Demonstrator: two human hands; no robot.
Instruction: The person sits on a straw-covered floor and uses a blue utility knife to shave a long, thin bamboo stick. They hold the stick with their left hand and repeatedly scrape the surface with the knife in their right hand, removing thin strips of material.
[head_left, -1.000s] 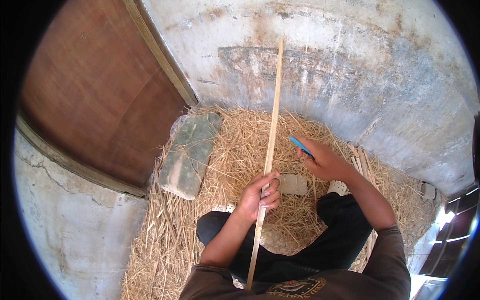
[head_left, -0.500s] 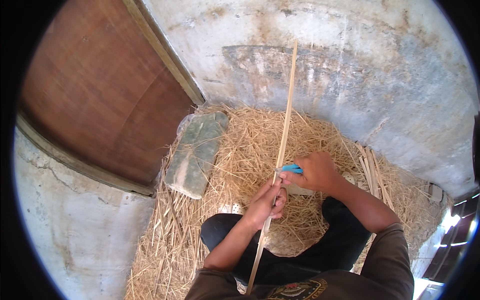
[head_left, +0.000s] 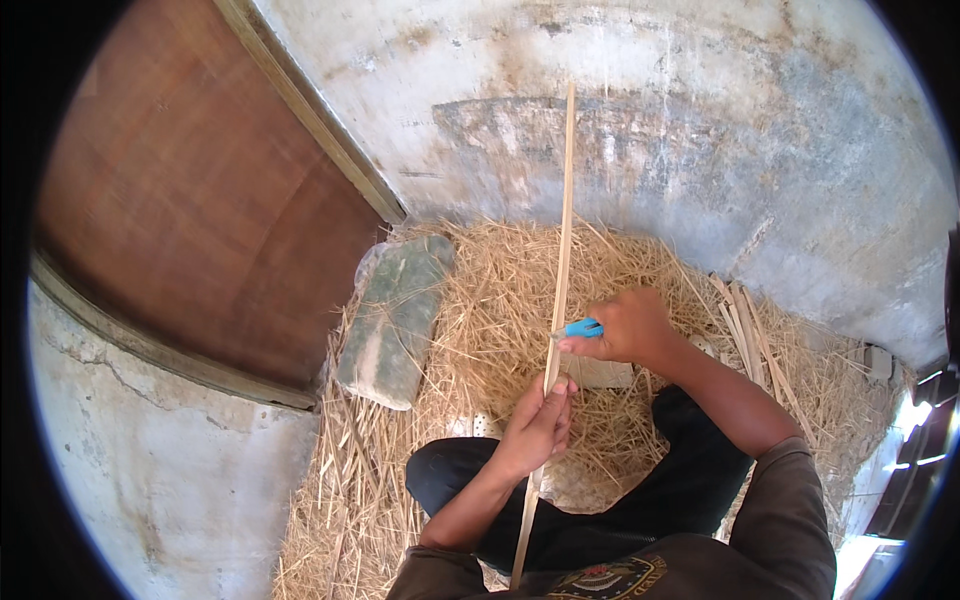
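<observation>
A long, thin, pale strip (head_left: 565,230), which looks like split bamboo or wood, runs from my lap up toward the wall. My left hand (head_left: 535,425) is closed around its lower part, thumb lying along it. Just above, my right hand (head_left: 630,330) grips a blue-handled knife (head_left: 582,329), whose short blade meets the strip's edge. Most of the blade and part of the handle are hidden by the strip and my fingers.
Loose straw-like shavings (head_left: 500,300) cover the floor around my legs. To the left lies a greenish padded slab (head_left: 395,320) beside a brown door panel (head_left: 200,200). Several pale strips (head_left: 745,335) lean at the right, near the stained wall (head_left: 780,150).
My right hand with the knife has moved slightly up along the strip, apart from my left hand, which sits a little lower. The strip stands more upright.
</observation>
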